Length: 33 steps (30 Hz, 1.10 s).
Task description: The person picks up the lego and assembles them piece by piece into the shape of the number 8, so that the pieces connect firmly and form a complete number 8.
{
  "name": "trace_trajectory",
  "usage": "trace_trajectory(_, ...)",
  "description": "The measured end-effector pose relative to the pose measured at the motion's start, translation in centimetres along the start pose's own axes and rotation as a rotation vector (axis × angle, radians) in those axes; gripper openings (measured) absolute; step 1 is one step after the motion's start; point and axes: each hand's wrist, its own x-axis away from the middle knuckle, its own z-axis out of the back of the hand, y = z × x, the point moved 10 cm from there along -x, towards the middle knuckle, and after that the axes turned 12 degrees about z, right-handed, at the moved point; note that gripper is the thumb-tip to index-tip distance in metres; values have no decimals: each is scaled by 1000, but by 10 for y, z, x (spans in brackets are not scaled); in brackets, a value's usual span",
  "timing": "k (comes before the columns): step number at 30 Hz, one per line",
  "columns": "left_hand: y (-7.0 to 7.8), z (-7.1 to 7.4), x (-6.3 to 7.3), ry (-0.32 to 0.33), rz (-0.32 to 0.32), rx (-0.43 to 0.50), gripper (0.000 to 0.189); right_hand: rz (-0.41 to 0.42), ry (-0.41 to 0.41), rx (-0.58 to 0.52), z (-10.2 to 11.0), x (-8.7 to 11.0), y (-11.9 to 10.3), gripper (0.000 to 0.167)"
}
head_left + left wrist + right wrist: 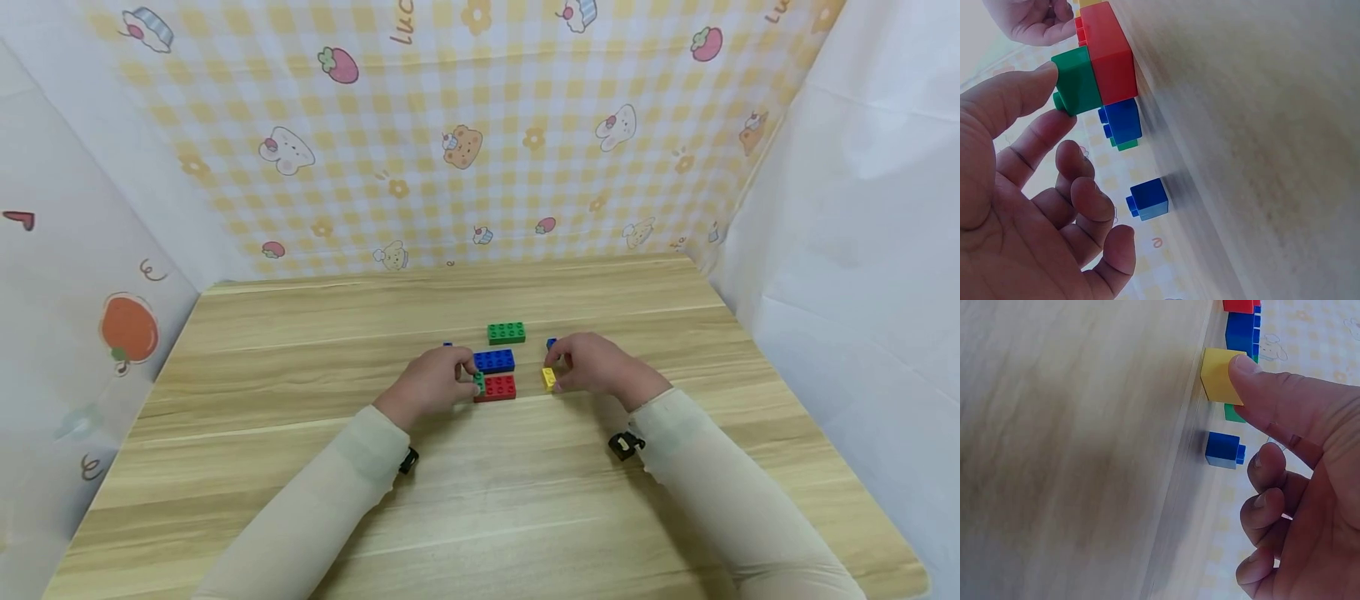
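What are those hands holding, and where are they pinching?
The left hand pinches the small green block by opposite sides; the right hand pinches the yellow block likewise.

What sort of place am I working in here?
Probably a screened-off tabletop workspace: a light wood-grain table, a yellow-and-white checked, cartoon-printed backdrop along its far edge, and a white hanging sheet down its right side.

In the head view, the left hand [431,382] mostly hides one blue brick [447,344]; the right hand [596,364] partly covers a second blue brick [552,342]. The bottom edge crops both sleeves [300,500]. The right wrist view cuts off the red brick [1238,305].
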Motion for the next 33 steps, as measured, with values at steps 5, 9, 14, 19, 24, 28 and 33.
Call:
trace_trajectory(5, 1, 1, 2, 3, 1, -2, 15, -3, 5, 10, -1, 0, -1, 32)
trace_trajectory(9, 2, 1, 2, 4, 0, -5, 15, 3, 5, 11, 0, 0, -3, 30)
trace_trajectory(14, 2, 1, 2, 3, -2, -7, 15, 8, 5, 10, 0, 1, -4, 29)
trace_trajectory(19, 2, 2, 2, 3, -2, -9, 15, 3, 4, 13, -1, 1, -3, 30)
trace_trajectory(24, 2, 2, 2, 3, -2, -11, 15, -16, 0, 14, -2, 1, -1, 33)
trace_trajectory(28, 1, 1, 1, 1, -1, -13, 15, -19, 1, 10, -3, 0, -2, 34)
trace_trajectory(33, 1, 1, 2, -2, 4, -11, 15, 6, 6, -4, -2, -1, -7, 31)
